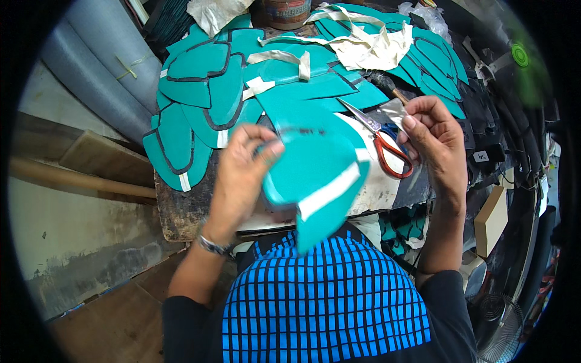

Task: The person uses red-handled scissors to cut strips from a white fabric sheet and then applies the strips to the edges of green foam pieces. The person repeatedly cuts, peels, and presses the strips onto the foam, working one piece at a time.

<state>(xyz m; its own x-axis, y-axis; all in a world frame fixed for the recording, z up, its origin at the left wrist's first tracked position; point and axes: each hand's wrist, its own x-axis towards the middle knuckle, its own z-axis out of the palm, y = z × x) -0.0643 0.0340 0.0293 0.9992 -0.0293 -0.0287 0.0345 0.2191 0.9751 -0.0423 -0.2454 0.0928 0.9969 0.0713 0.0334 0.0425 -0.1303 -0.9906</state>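
A view looking down from a person's head at their own two bare hands, raised over a cluttered bench (pixel 181 212).

The left hand (pixel 242 175) has a closed grip on a teal shaped piece (pixel 315 181) of flat material, fingers curled over its upper left edge and thumb pressed on top. The piece is lifted off the bench and tilted, hanging down and to the right of that grip toward the person's chest. A white strip (pixel 331 191) runs diagonally across the piece, just right of and below the left fingers. A wristwatch (pixel 212 245) circles the left wrist.

The right hand (pixel 433 142) is up and to the right of the left hand, well apart from the teal piece. Its thumb and fingertips pinch a small shiny silvery scrap (pixel 396 112); the grip is closed on it.

Between the two hands, lying on the bench just left of and below the right grip, are scissors (pixel 381 142) with red handles, blades pointing up and left. Nobody touches them.

Beyond both grips, farther along the bench, lies a wide heap of teal cut pieces (pixel 212 91), many with dark borders, overlapping one another. Cream fabric strips (pixel 369 45) lie tangled on top of the heap, above the right grip. A round tin (pixel 287 12) stands at the far edge of the bench.

Below both hands, the person's blue and black checked shirt (pixel 327 302) fills the lower frame. A small fan (pixel 496 314) sits low, right of the right forearm.
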